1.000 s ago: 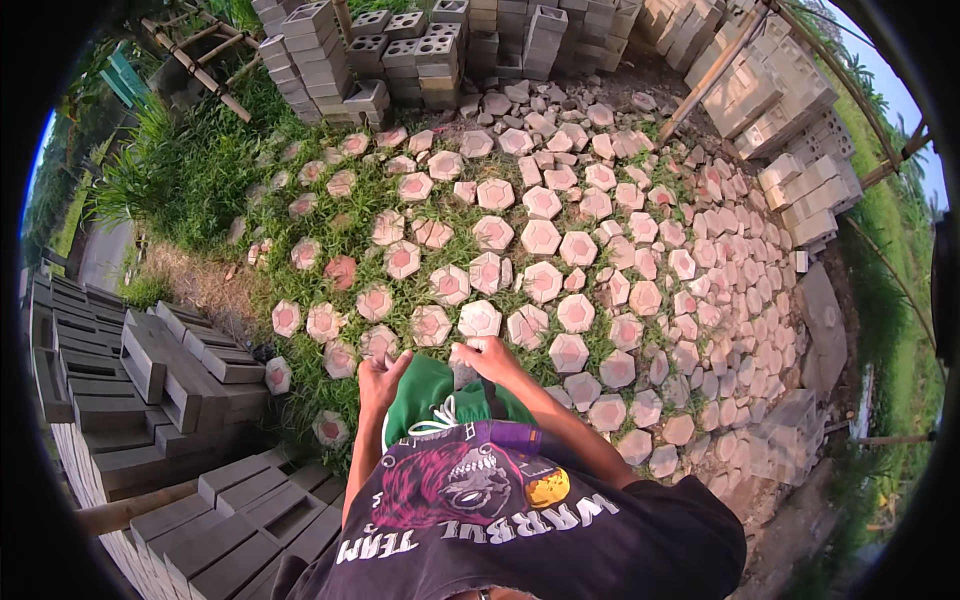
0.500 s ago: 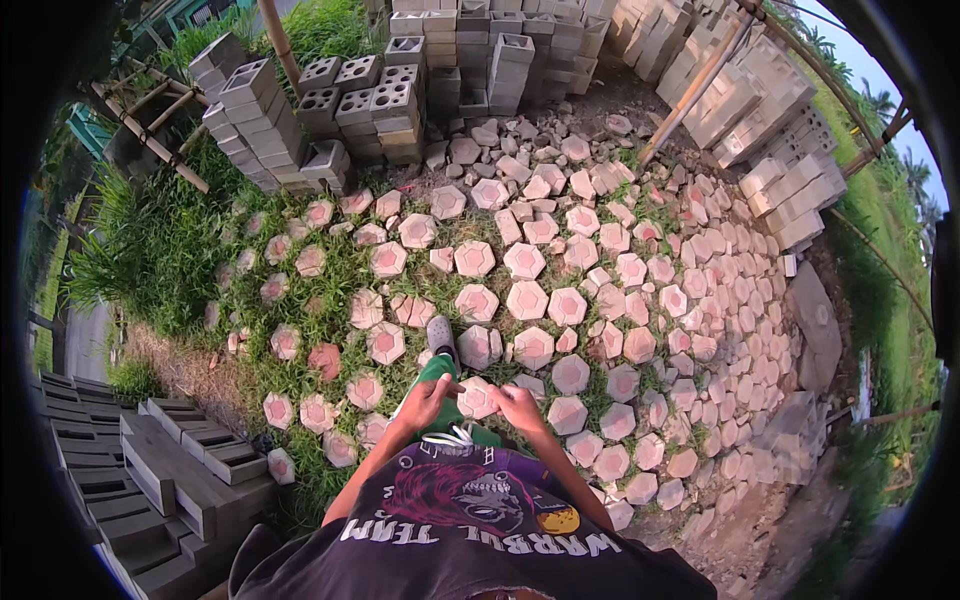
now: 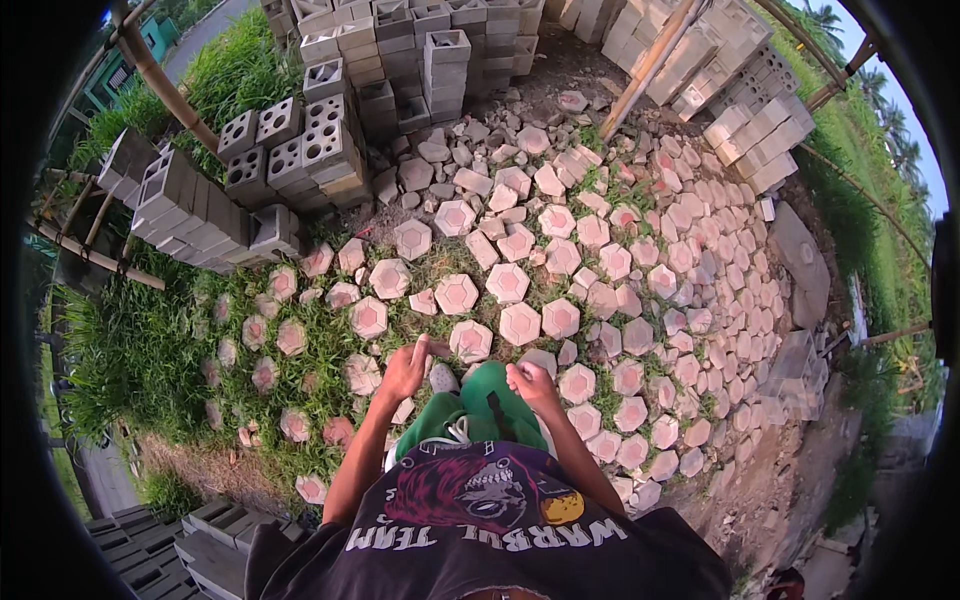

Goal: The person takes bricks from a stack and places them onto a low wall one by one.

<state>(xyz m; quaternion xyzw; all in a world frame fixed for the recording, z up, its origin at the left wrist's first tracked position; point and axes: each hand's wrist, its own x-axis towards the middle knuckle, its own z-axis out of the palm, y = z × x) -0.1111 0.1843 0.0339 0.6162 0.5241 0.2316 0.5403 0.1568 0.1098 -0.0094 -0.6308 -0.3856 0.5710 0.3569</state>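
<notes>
My left hand is in front of my left thigh, above the grass and pavers. Its fingers are partly stretched forward and I see nothing in it. My right hand is loosely curled beside my right thigh, with no object showing in it. Neither hand touches the ground. Between them are my green trousers and one grey clog. Ahead of my hands, hexagonal pavers with pinkish centres lie spaced apart in the grass.
Hollow concrete blocks stand stacked ahead, and more blocks are at the far right. Broken rubble lies before the stacks. A bamboo pole leans at the back right. Grey blocks sit at the lower left.
I have moved forward, so the block stacks and pavers appear nearer and shifted left. My hands have moved farther apart, and my left hand has risen in the view.
</notes>
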